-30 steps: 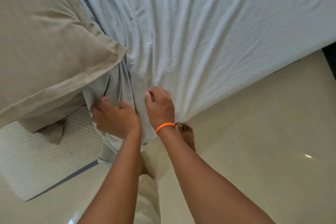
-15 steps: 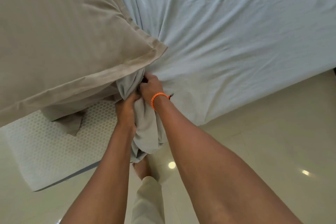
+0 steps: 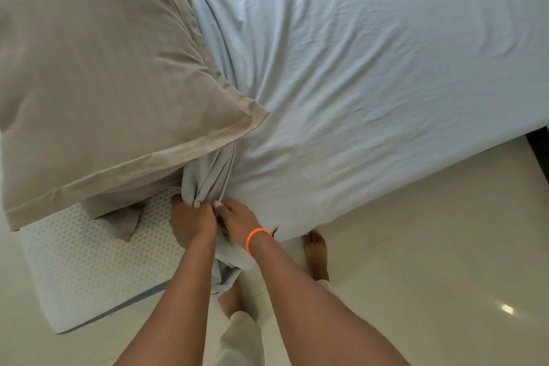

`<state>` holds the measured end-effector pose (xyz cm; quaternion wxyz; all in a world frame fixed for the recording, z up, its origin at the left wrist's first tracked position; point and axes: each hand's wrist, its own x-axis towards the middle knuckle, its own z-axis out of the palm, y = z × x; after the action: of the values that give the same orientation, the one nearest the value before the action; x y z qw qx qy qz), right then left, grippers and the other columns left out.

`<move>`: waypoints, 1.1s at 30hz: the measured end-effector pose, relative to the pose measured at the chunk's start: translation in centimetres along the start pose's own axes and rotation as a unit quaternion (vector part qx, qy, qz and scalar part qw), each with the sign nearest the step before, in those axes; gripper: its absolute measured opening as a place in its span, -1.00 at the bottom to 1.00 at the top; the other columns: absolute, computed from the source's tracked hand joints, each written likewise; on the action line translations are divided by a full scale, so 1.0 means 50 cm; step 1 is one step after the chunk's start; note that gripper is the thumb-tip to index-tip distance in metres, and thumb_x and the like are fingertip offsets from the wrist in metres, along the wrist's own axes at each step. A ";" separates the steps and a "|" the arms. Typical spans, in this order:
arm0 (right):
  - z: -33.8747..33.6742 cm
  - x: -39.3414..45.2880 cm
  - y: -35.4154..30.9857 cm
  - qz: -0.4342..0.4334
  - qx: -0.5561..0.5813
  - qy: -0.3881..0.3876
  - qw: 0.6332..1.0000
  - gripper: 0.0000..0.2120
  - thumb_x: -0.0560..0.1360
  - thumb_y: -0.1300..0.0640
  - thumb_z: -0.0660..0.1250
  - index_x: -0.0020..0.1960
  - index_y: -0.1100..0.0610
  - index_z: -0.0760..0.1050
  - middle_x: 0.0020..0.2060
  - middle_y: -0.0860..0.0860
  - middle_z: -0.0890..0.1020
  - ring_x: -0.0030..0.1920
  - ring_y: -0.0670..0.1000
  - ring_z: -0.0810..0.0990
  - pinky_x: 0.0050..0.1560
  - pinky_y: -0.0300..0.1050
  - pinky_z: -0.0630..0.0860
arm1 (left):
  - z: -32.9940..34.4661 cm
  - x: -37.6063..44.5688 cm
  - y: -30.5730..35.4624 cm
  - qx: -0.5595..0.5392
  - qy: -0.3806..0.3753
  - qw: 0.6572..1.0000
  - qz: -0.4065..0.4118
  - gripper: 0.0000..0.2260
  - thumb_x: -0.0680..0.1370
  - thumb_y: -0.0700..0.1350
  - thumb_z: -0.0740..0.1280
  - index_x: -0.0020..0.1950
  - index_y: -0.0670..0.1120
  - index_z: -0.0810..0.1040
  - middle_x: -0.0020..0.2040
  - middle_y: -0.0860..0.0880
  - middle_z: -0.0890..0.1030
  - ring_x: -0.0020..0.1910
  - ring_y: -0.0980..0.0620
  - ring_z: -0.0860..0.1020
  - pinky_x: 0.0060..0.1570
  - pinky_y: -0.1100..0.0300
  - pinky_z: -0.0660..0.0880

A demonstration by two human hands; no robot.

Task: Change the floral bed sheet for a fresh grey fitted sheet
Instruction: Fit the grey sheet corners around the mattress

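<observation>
Grey fitted sheet [image 3: 356, 68] bunched by two hands: left hand [image 3: 191, 221], right hand [image 3: 237, 215]

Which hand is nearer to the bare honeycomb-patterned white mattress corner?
Left. The left hand lies against the honeycomb-patterned white mattress corner, gripping the bunched grey fitted sheet. The right hand, with the orange wristband, grips the sheet farther from the corner.
</observation>
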<state>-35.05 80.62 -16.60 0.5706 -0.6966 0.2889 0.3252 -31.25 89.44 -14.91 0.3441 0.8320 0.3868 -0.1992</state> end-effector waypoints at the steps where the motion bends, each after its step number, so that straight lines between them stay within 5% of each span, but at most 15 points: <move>1: -0.009 -0.016 0.015 0.006 -0.009 0.018 1.000 -0.64 0.69 -0.14 0.20 -0.19 0.03 0.49 -0.19 0.08 0.63 -0.09 0.15 0.58 0.09 0.05 0.56 | 0.000 -0.006 -0.009 0.011 -0.015 1.000 0.014 -0.56 0.55 -0.11 0.44 0.40 -0.13 0.45 0.29 -0.19 0.60 0.26 -0.28 0.58 0.16 -0.08 0.49; 3: -0.034 -0.032 0.057 0.000 -0.082 0.110 0.991 -0.73 0.65 -0.13 0.22 -0.14 -0.03 0.50 -0.18 0.02 0.64 -0.08 0.12 0.60 0.04 0.11 0.59 | 0.012 -0.023 -0.033 0.041 -0.061 0.996 0.041 -0.43 0.55 0.04 0.48 0.48 -0.09 0.39 0.35 -0.17 0.57 0.31 -0.27 0.56 0.25 -0.11 0.48; 5: -0.051 -0.058 0.096 -0.020 -0.155 0.181 0.971 -0.82 0.62 -0.13 0.29 0.15 -0.08 0.50 0.02 -0.04 0.63 0.08 0.06 0.60 0.07 0.10 0.59 | 0.028 -0.045 -0.054 0.054 -0.093 0.993 0.058 -0.40 0.54 0.08 0.51 0.48 -0.09 0.39 0.33 -0.17 0.59 0.30 -0.29 0.57 0.25 -0.12 0.47; 7: -0.050 -0.075 0.114 -0.040 -0.186 0.147 0.971 -0.68 0.58 -0.18 0.33 0.25 -0.07 0.41 0.07 -0.04 0.60 0.13 0.05 0.56 0.06 0.09 0.57 | 0.043 -0.063 -0.068 0.050 -0.082 0.993 0.061 -0.57 0.60 0.02 0.47 0.39 -0.13 0.51 0.25 -0.19 0.64 0.24 -0.29 0.60 0.19 -0.09 0.48; 10: -0.016 -0.076 0.106 -0.051 -0.234 0.091 0.967 -0.75 0.63 -0.16 0.23 0.16 -0.01 0.39 0.02 0.07 0.65 0.07 0.19 0.60 -0.11 0.03 0.43 | 0.053 -0.077 -0.076 0.049 -0.062 0.995 0.068 -0.77 0.66 -0.01 0.37 0.16 -0.16 0.64 0.10 -0.17 0.67 0.12 -0.24 0.63 0.06 -0.02 0.49; 14: 0.047 -0.065 0.078 -0.052 -0.206 0.092 0.973 -0.78 0.66 0.03 0.21 0.08 0.08 0.61 0.04 0.15 0.70 0.08 0.26 0.64 -0.11 -0.04 0.42 | 0.026 -0.061 -0.094 0.076 -0.041 0.991 0.101 -0.79 0.66 -0.08 0.28 0.20 -0.12 0.62 0.17 -0.16 0.60 0.13 -0.25 0.59 0.10 -0.06 0.49; 20: 0.100 -0.073 0.070 -0.047 -0.158 0.067 0.984 -0.85 0.60 0.16 0.27 0.00 0.14 0.62 -0.05 0.18 0.70 -0.02 0.26 0.65 -0.04 0.10 0.61 | -0.024 -0.035 -0.124 0.133 -0.055 0.982 0.121 -0.76 0.66 -0.11 0.30 0.31 -0.07 0.60 0.18 -0.20 0.63 0.18 -0.32 0.58 0.15 -0.14 0.47; 26: 0.064 -0.084 0.049 -0.047 -0.239 -0.056 0.968 -0.78 0.53 0.19 0.37 0.15 0.16 0.63 0.08 0.19 0.70 0.11 0.25 0.65 0.16 0.11 0.61 | -0.020 -0.035 -0.126 0.132 -0.067 0.986 0.075 -0.71 0.62 -0.19 0.30 0.34 -0.11 0.56 0.21 -0.24 0.61 0.21 -0.32 0.57 0.16 -0.15 0.49; 30: 0.034 -0.098 0.042 -0.034 -0.200 -0.064 0.977 -0.72 0.50 0.23 0.26 0.12 0.15 0.68 0.08 0.19 0.70 0.09 0.25 0.65 0.15 0.08 0.62 | -0.025 -0.059 -0.105 0.168 0.019 0.982 0.085 -0.47 0.45 -0.23 0.45 0.38 -0.17 0.37 0.30 -0.26 0.51 0.26 -0.34 0.48 0.17 -0.25 0.47; 33: -0.005 -0.096 0.041 -0.003 -0.084 0.067 0.994 -0.64 0.36 0.11 0.10 -0.09 0.01 0.67 -0.11 0.06 0.73 -0.04 0.16 0.68 0.05 0.10 0.65 | -0.025 -0.126 -0.067 0.171 0.138 0.961 0.169 -0.59 0.43 -0.26 0.40 0.24 -0.20 0.39 0.18 -0.29 0.48 0.13 -0.32 0.48 0.04 -0.22 0.43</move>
<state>-39.60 80.17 -14.07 0.4899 -0.7633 0.2963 0.2993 -37.69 88.74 -11.70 0.1685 0.9511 0.2447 -0.0842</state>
